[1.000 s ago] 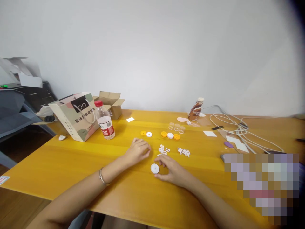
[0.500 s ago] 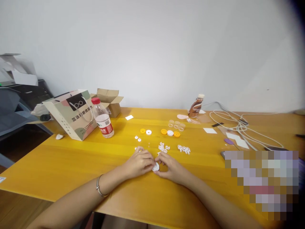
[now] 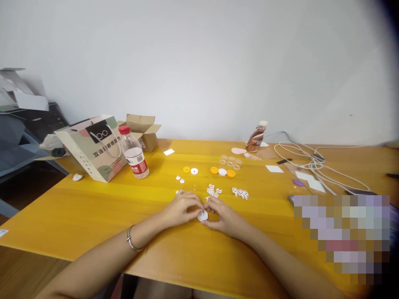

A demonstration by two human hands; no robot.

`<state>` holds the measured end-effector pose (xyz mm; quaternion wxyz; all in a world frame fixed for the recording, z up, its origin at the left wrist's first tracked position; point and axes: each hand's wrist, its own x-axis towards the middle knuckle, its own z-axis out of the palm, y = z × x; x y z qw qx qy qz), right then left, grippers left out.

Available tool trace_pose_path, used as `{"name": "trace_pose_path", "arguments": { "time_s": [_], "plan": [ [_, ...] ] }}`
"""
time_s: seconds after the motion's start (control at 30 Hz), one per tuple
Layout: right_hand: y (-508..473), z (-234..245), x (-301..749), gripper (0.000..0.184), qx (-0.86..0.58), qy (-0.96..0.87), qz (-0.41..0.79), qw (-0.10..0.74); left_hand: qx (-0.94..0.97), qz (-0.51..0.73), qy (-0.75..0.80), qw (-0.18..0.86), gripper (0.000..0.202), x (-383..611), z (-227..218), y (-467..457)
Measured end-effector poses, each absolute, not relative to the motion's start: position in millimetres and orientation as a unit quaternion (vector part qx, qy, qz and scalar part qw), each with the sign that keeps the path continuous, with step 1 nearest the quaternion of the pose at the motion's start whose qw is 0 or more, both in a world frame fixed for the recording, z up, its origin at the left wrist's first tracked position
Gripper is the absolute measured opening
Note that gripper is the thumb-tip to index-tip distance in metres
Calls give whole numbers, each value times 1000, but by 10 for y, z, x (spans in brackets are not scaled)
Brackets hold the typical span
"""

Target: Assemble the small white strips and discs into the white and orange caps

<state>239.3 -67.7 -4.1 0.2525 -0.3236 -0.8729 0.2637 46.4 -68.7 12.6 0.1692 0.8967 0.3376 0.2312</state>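
We get bright, even light, the pale wall (image 3: 199,66) smoothly graded at twelve o'clock and a glossy sheen on the table (image 3: 102,203) toward eight. Black vignetting eats the corner at two, coarse pixelation masks four, and at six we find the white disc (image 3: 203,216) soft.

The round part (image 3: 203,216) is white, on a desk (image 3: 187,257) of golden yellow with faint streaky bands. The three discs in a row (image 3: 222,171) run orange, white, orange; the cups (image 3: 231,162) are colourless and clear. The flat cut-out pieces (image 3: 240,193) are white, patterned with holes. The water bottle (image 3: 129,143) is clear, with a red cap (image 3: 124,130) and a white-and-red label (image 3: 138,164). The paper bag (image 3: 104,162) is cream with pink and green patches and a black panel (image 3: 97,136); the oval (image 3: 298,182) is purple, the coffee bottle (image 3: 255,140) brown
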Motion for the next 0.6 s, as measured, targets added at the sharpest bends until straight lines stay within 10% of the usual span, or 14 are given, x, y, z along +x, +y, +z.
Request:
{"name": "trace_pose_path", "arguments": {
  "time_s": [0.6],
  "plan": [
    [-673, -40, 2387, 12, -329, -871, 273, 241, 903, 166, 370, 140, 12, 523, 128, -697]
  ]
}}
